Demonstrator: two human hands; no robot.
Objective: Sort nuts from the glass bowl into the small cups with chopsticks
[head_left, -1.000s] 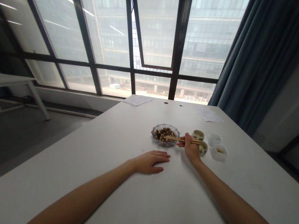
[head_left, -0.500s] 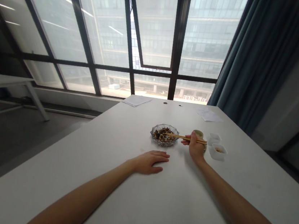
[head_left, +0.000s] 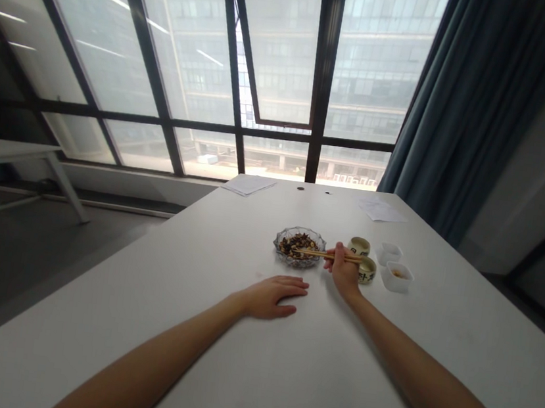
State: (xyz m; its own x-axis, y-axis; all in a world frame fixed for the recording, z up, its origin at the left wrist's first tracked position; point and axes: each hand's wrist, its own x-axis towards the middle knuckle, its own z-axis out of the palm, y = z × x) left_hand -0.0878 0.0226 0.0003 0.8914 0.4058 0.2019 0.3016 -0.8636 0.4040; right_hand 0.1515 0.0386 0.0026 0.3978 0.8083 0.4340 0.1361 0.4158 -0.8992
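Observation:
My right hand [head_left: 343, 265] is closed around a pair of wooden chopsticks [head_left: 318, 254], whose tips reach left into a faceted clear glass bowl [head_left: 277, 249]. In that bowl lies a mix of small dark and pale brown pieces [head_left: 297, 241], too small to name; whether the tips pinch one I cannot tell. My left hand [head_left: 274, 296] rests flat on the table just in front of the bowl, fingers stretched and holding nothing. Two small cream cups with dark characters stand by my right hand: a rear cup [head_left: 359, 246] and a nearer cup [head_left: 368, 273], partly hidden by the hand.
Right of the cups sit two translucent plastic containers, a rear one [head_left: 389, 253] and a front one [head_left: 397, 280] with something brownish inside. Papers [head_left: 249, 185] and another sheet [head_left: 381, 210] lie at the far end of the white table [head_left: 250, 386]. Windows and a blue curtain [head_left: 440, 132] stand beyond.
My right hand has moved left with the chopsticks, their tips going further into the glass bowl and uncovering the cups. My left hand has stayed in place.

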